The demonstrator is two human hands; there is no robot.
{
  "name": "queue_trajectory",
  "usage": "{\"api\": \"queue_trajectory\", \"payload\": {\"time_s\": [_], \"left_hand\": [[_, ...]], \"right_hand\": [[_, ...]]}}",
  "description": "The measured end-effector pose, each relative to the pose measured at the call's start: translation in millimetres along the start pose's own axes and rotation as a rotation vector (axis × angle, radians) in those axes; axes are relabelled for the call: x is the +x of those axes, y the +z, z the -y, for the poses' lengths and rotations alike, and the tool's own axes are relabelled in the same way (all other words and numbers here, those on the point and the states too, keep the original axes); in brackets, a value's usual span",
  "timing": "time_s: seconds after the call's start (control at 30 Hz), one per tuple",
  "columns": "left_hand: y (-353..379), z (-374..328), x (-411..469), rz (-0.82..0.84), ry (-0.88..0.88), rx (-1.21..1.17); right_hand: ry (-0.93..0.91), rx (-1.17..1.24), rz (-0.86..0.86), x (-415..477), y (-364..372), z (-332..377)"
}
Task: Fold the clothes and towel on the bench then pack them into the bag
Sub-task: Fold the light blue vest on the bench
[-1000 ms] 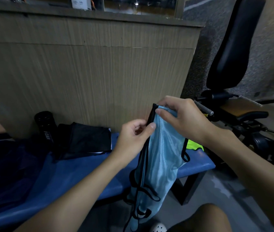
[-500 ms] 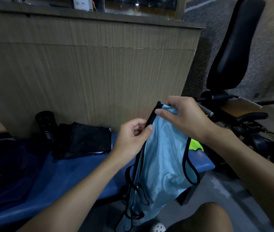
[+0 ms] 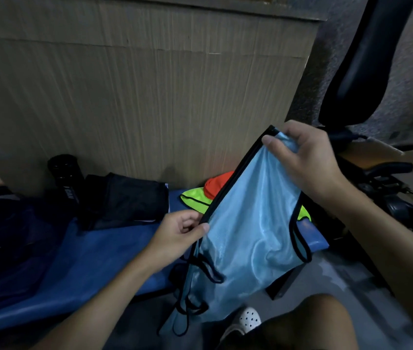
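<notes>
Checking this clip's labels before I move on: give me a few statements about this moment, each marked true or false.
1. Both hands hold the light blue bib. True: the left hand pinches its black-trimmed edge and the right hand grips its top corner.
2. The bib lies flat on the bench. False: it hangs in the air in front of the bench.
3. An orange garment and a yellow-green bib lie on the bench. True.
4. The black bottle stands right of the orange garment. False: it is far to the left, beside the dark folded cloth.
</notes>
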State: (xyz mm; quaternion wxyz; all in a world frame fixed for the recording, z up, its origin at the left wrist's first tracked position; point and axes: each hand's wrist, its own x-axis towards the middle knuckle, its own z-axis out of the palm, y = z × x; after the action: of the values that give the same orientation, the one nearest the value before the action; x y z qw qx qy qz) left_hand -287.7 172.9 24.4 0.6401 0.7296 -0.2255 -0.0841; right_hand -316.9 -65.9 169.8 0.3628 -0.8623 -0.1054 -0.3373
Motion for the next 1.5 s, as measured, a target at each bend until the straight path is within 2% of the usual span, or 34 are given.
{"api": "queue_trajectory", "payload": {"time_s": [0.1, 0.27, 0.4, 0.67, 0.83, 0.93, 1.1, 1.2, 1.33, 1.4, 1.5], "left_hand": [[-15, 3, 3, -0.049, -0.002, 0.037], [-54, -25, 29, -0.236, 0.047, 0.114], [-80, -58, 56, -0.258, 0.092, 0.249], [-91, -102, 113, -0.115, 0.167, 0.55], [-60, -108, 172, 0.07, 0.225, 0.742], [-21, -82, 215, 0.18, 0.214, 0.725], [54, 14, 274, 0.322, 0.1, 0.646], [92, 73, 299, 0.33, 0.063, 0.681], [123, 121, 308, 0.309, 0.062, 0.83], [130, 133, 312, 0.293, 0.072, 0.9], [135, 142, 318, 0.268, 0.072, 0.929]], "right_hand": [[0.041, 0.011, -0.006, -3, 6, -11], [0.152, 0.074, -0.081, -5, 20, -31], [0.221, 0.17, -0.126, -1, 36, -47], [0.361, 0.291, -0.217, 7, 49, -79], [0.474, 0.308, -0.275, 9, 38, -127], [0.533, 0.234, -0.314, 6, 29, -172], [0.635, 0.079, -0.314, -1, 15, -263], [0.702, -0.046, -0.241, -3, 18, -315], [0.887, -0.3, 0.156, -18, 32, -370], [0.889, -0.39, 0.311, -29, 41, -384], [0.842, -0.443, 0.361, -42, 51, -397]]}}
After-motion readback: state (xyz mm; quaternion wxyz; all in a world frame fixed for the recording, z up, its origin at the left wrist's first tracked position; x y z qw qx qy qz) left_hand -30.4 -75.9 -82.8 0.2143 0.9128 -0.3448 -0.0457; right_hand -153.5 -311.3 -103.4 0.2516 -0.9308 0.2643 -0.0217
